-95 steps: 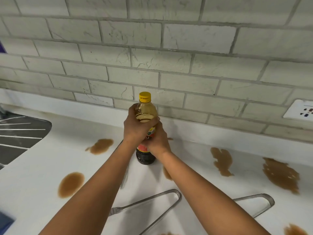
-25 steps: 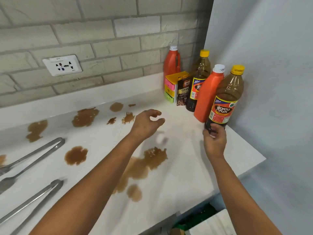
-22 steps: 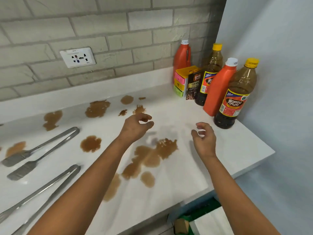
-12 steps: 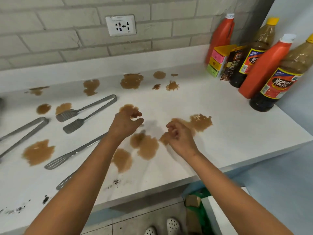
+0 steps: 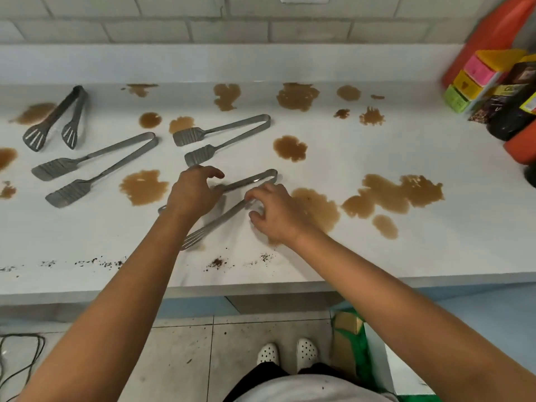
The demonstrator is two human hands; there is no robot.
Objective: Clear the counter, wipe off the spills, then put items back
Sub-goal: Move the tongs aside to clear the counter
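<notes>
On the white counter [image 5: 377, 256] lie several steel tongs among brown spills [image 5: 397, 195]. The nearest tongs [image 5: 256, 178] lie in front of me with the bend to the right. My left hand [image 5: 194, 194] is over their upper arm, fingers loosely curled and thumb raised, holding nothing that I can see. My right hand [image 5: 275, 211] has its index finger and thumb on either side of the lower arm, pinching it. Another spill [image 5: 317, 211] lies just right of my right hand.
Other tongs lie behind [image 5: 223, 134], at the left [image 5: 95, 163] and at the far left [image 5: 58, 117]. Orange bottles [image 5: 493, 33], a coloured box [image 5: 478, 79] and a dark bottle [image 5: 510, 117] crowd the right corner. Dark crumbs [image 5: 217, 262] dot the front edge.
I set the yellow-capped bottle down in the right corner with the others and let go. My view swung left and down, and both hands came down onto the nearest tongs.
</notes>
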